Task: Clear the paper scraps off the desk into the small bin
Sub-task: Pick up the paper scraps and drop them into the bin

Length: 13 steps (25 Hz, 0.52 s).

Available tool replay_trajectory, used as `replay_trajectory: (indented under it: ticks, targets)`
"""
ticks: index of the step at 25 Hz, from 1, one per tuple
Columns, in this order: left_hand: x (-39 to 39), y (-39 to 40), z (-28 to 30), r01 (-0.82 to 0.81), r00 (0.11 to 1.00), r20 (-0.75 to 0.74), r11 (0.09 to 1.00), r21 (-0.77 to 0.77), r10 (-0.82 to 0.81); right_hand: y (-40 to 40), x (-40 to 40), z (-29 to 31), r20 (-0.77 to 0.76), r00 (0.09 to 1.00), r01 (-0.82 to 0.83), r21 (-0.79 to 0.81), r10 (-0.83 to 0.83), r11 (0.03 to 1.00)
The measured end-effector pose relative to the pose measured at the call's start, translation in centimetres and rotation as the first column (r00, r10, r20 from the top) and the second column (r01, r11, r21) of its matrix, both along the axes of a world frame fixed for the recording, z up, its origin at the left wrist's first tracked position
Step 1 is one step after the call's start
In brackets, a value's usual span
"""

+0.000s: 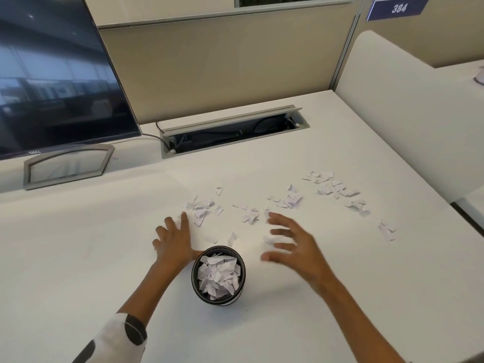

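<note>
Bright even light; right hand (293,247) motion-blurred; wide-angle bending at edges; monitor (52,74) reflections.

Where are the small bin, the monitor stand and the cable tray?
small bin (197,276): head view, left rim.
monitor stand (26,176): head view, left frame bar.
cable tray (222,121): head view, raised lid.

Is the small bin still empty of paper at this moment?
No, the small bin already holds a heap of white paper scraps inside it.
</note>
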<state>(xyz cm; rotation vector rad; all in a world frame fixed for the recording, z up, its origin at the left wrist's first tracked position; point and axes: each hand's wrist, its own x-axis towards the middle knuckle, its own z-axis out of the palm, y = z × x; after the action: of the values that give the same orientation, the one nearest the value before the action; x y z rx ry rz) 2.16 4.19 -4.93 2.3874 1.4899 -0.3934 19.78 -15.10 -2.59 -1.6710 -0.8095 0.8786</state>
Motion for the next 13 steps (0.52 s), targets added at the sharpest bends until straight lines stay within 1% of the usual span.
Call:
replay_trajectory:
  ticks: [1, 2, 3, 4, 5, 6, 8, 10, 13]
  targets:
    - [0.6, 0.1, 0.0, 0.057, 0.998, 0.036, 0.998, -0.004, -0.057, -0.1, 1.6, -0.4, 0.056, 0.99, 0.132, -0.057, -0.129, 0.99]
    - [1.1, 0.3, 0.0, 0.109, 0.991, 0.08, 0.994, -0.014, -0.107, -0.1, 2.9, -0.9, 0.165, 0.967, 0.22, -0.149, -0.195, 0.964]
    - [1.7, 0.4, 0.1, 0.156, 0.982, 0.111, 0.987, -0.025, -0.152, 0.2, 4.0, -1.5, 0.282, 0.943, 0.253, -0.255, -0.179, 0.933]
    - [2.2, 0.4, 0.2, 0.194, 0.974, 0.124, 0.98, -0.036, -0.188, 0.6, 4.7, -2.0, 0.374, 0.922, 0.243, -0.364, -0.098, 0.899]
    - [2.7, 0.4, 0.2, 0.222, 0.968, 0.134, 0.974, -0.05, -0.213, 1.3, 5.1, -2.4, 0.425, 0.905, 0.21, -0.459, 0.006, 0.863]
    - [3.2, 0.4, 0.3, 0.239, 0.961, 0.159, 0.969, -0.07, -0.226, 2.1, 5.4, -2.6, 0.446, 0.889, 0.169, -0.528, 0.103, 0.832]
    - [4.2, 0.4, 0.5, 0.257, 0.944, 0.246, 0.959, -0.124, -0.221, 4.1, 5.4, -2.5, 0.441, 0.865, 0.085, -0.602, 0.242, 0.794]
    - [4.9, 0.3, 0.6, 0.279, 0.924, 0.313, 0.947, -0.156, -0.22, 6.0, 5.2, -2.2, 0.421, 0.84, -0.008, -0.622, 0.343, 0.783]
    - [5.6, 0.0, 0.5, 0.295, 0.905, 0.363, 0.941, -0.164, -0.22, 8.0, 4.2, -1.6, 0.392, 0.795, -0.14, -0.623, 0.462, 0.77]
